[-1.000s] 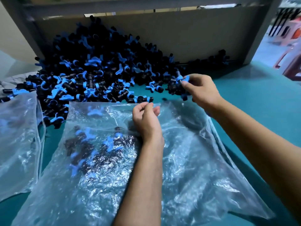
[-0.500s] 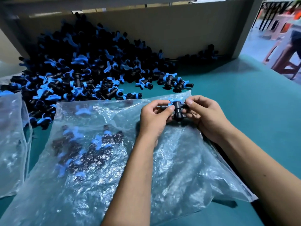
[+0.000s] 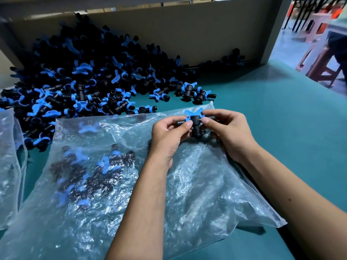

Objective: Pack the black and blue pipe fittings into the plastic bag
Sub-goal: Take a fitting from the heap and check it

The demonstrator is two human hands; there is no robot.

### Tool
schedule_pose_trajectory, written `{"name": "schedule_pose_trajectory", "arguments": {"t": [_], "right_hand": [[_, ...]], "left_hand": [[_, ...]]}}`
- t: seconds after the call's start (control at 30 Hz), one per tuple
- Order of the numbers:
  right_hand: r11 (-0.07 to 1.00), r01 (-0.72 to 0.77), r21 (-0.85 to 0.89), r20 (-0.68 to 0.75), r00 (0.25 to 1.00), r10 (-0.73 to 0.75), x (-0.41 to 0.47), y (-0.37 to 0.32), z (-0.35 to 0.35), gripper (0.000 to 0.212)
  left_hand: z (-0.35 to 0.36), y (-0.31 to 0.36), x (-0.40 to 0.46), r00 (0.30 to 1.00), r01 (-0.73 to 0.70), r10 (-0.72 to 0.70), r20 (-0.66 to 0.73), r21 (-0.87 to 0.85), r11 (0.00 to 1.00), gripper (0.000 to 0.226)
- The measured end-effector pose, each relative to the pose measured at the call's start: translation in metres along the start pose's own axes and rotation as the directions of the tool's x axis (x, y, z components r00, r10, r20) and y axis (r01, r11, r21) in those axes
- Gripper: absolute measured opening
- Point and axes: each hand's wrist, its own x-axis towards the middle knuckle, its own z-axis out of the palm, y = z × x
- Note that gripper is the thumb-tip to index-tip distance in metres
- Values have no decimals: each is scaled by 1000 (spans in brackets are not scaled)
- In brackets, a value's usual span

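While both the left hand [image 3: 170, 133] and the right hand [image 3: 228, 131] pinch a fitting [image 3: 195, 124] over the bag [image 3: 197, 194] near its far edge, it seems best to find the bag's mouth, lift one layer and slip the fitting inside rather than onto the plastic.

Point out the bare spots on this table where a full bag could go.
Bare green table lies right of the plastic bag, up to the cardboard wall. The pile of fittings and a second bag crowd the left.
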Motion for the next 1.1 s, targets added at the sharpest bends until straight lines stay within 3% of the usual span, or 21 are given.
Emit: {"name": "schedule_pose_trajectory", "arguments": {"t": [0.17, 0.3, 0.47, 0.57, 0.8, 0.97, 1.1], "right_hand": [[986, -45, 159, -129, 989, 66, 4, 1, -2, 12], [978, -46, 204, -142, 987, 76, 5, 1, -7, 12], [999, 51, 11, 15, 999, -51, 2, 5, -3, 21], [998, 61, -2, 29, 998, -61, 3, 6, -2, 23], [978, 36, 206, -160, 987, -3, 9, 9, -7, 17], [995, 99, 6, -187, 978, -96, 6, 10, -4, 17], [945, 188, -266, 54, 982, -180, 0, 8, 3, 22]], "left_hand": [[-3, 2, 3, 997, 12, -17, -79, -64, 998, 10], [-3, 2, 2, 998, -2, 0, -61, -33, 999, 16], [3, 0, -1, 999, -36, 36, 4, 48, 998, 11], [4, 0, -2, 999, -44, 43, 8, 65, 997, 11], [-5, 4, 0, 995, -44, 47, -83, 41, 998, 10], [2, 5, -4, 981, -110, 105, -163, -23, 994, 11], [15, 5, -8, 948, -238, 234, -217, 9, 971, 18]]}}
